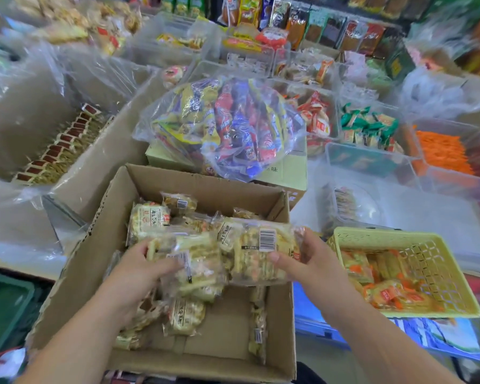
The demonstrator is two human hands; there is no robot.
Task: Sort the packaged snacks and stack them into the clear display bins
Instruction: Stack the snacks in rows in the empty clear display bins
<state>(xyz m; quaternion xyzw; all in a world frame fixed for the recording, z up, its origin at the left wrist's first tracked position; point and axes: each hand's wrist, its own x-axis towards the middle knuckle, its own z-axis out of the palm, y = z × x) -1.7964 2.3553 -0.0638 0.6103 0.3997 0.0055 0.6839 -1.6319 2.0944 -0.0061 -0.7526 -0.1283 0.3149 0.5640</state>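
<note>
An open cardboard box point(194, 181) in front of me holds several clear-wrapped yellow snack packs point(150, 218). Above the box, both hands hold a row of these packs point(250, 256) between them. My left hand point(139, 268) grips the left end of the row, fingers curled around the packs. My right hand point(308, 259) grips the right end, thumb on top near a barcode label. A clear display bin point(372, 173) stands to the right behind the box, with a few packs stacked at its left wall.
A yellow plastic basket point(432, 245) with orange snack packs sits at the right. A big clear bag of mixed snacks point(227, 123) lies on a carton behind the box. More clear bins with snacks point(369, 126) fill the back. A large box of packs point(58, 145) stands at left.
</note>
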